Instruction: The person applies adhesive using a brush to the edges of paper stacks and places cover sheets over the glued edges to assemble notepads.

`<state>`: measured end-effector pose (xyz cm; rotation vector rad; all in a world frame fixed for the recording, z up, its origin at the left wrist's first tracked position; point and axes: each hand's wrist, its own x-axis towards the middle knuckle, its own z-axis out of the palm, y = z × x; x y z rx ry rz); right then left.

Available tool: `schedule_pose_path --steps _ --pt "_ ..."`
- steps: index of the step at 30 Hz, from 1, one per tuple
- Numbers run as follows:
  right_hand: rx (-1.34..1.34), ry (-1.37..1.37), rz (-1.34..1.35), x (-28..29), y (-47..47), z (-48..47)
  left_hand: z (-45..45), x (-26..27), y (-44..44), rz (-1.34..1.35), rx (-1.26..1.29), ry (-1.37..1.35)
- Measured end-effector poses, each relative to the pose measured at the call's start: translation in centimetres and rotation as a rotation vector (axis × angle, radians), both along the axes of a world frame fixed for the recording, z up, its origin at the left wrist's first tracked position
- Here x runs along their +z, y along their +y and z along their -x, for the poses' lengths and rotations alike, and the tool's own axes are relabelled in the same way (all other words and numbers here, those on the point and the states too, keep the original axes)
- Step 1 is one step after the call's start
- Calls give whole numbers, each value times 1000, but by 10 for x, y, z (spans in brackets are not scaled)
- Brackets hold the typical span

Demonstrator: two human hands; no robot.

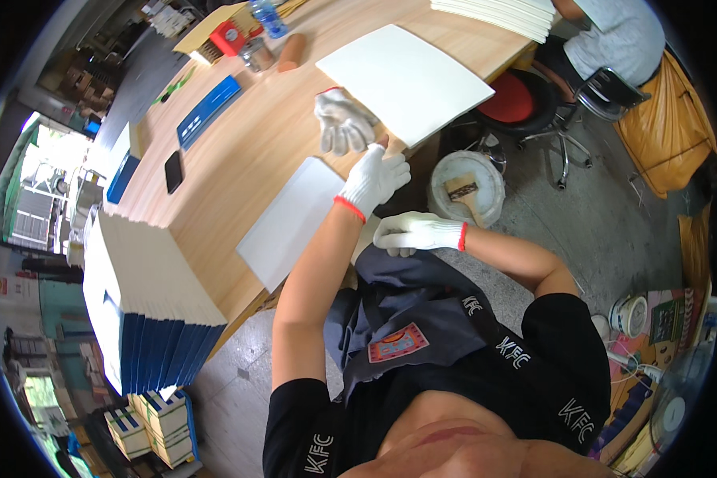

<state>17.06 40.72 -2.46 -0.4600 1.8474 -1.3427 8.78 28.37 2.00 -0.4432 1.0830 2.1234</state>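
My left hand [377, 178], in a white knit glove with a red cuff, is above the table's near edge, fingers apart. A bare fingertip shows at its top, beside worn grey-white work gloves [342, 122] lying on the wooden table [239, 203]. My right hand [415, 232], in a similar glove, hovers at my lap by the dark apron [418, 310]; its fingers are curled and their inner side is hidden. A translucent grey-white sheet [293, 221] lies left of my left forearm. Beyond the gloves are large white boards or sheets [406, 83].
A tall stack of blue-edged boards [155, 299] stands at left. The table bears a phone [173, 172], blue box [209, 110], metal can [257, 55] and bottle [269, 18]. A bucket with a brush [467, 188] and a red-seated stool [511, 101] stand right; another person sits beyond.
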Motion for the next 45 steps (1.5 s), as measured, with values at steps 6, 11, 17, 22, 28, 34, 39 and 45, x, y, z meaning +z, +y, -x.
schedule_pose_path --steps 6,11,17,22,28,34,39,45 --pt "-408 -172 103 -46 118 45 50 -47 50 62 130 -47" --pt "-635 -477 887 -97 264 165 100 -46 58 211 81 214" --pt "-886 -364 513 -45 287 207 81 0 46 332 194 559" --pt "-622 -191 306 -9 251 175 53 43 -5 382 94 617" --pt "-613 -52 396 28 153 159 -14 75 -100 780 11 835" --pt "-318 230 353 46 11 190 -68 63 -208 712 393 887" --pt "-143 336 15 34 -80 208 -81 19 -287 651 474 678" --pt "-16 510 -122 -23 -105 215 -80 -22 -311 911 305 404"
